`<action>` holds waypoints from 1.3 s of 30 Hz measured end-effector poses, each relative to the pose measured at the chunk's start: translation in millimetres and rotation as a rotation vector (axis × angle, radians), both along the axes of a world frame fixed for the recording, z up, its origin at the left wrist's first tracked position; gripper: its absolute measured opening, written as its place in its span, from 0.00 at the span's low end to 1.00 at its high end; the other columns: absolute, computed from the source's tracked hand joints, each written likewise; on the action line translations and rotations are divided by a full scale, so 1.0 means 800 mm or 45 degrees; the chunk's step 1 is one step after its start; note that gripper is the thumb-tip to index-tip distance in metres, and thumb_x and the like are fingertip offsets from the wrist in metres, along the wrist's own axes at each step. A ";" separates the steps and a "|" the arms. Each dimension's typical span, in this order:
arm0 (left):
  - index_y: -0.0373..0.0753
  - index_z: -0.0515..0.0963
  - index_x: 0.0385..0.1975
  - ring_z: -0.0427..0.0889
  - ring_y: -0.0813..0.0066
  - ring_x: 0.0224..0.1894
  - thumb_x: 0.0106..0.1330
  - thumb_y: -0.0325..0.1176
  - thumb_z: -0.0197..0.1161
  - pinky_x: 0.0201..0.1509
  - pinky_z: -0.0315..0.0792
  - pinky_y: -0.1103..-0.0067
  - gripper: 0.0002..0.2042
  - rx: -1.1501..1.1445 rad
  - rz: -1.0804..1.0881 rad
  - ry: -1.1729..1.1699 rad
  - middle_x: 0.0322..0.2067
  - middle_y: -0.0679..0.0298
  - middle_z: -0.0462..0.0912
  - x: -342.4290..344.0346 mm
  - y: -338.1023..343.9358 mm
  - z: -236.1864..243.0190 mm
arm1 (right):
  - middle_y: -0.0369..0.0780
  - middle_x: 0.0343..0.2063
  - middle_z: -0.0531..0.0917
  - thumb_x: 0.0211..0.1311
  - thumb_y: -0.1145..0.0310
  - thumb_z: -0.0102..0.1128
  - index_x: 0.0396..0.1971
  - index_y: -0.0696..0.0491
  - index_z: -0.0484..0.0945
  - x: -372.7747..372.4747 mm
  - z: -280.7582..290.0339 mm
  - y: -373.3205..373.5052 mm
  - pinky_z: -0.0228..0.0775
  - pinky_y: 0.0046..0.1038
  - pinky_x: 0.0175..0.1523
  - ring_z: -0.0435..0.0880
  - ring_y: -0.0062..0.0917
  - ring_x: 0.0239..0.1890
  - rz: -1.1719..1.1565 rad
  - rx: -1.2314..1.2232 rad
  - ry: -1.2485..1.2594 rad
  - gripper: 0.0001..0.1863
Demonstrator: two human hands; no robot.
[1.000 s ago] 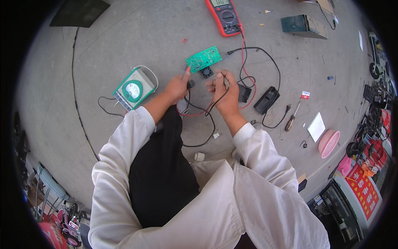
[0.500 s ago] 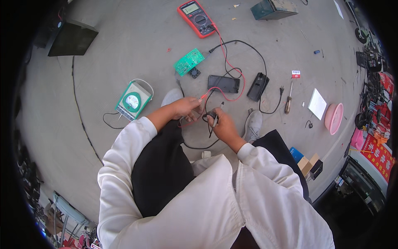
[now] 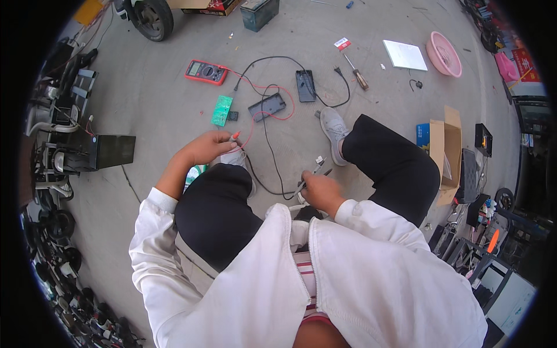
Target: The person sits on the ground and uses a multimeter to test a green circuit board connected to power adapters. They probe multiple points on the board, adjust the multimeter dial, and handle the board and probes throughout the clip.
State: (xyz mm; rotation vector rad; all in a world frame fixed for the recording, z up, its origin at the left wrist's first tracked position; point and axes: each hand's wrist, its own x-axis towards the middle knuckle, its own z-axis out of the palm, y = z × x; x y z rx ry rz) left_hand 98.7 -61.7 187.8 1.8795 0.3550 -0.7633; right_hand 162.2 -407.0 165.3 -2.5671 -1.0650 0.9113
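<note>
Two hands work above the concrete floor (image 3: 162, 116). Left hand (image 3: 204, 148) has its grip pinched on a red probe (image 3: 235, 137), tip poking out at three o'clock. Right hand (image 3: 319, 190) is clamped on a black probe (image 3: 313, 176) pointing toward one o'clock. Red multimeter (image 3: 206, 72) lies at twelve o'clock, well apart.

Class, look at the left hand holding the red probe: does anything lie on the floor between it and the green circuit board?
Nothing visible does. Between the left hand, holding the red probe, and the green circuit board lies bare concrete.
</note>
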 end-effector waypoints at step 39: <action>0.33 0.77 0.41 0.80 0.73 0.36 0.68 0.42 0.53 0.44 0.71 0.77 0.16 0.571 0.652 -0.310 0.33 0.61 0.83 -0.025 -0.031 0.133 | 0.47 0.22 0.82 0.51 0.72 0.53 0.32 0.54 0.72 -0.039 -0.081 -0.007 0.72 0.45 0.30 0.83 0.44 0.28 0.134 0.142 -0.254 0.07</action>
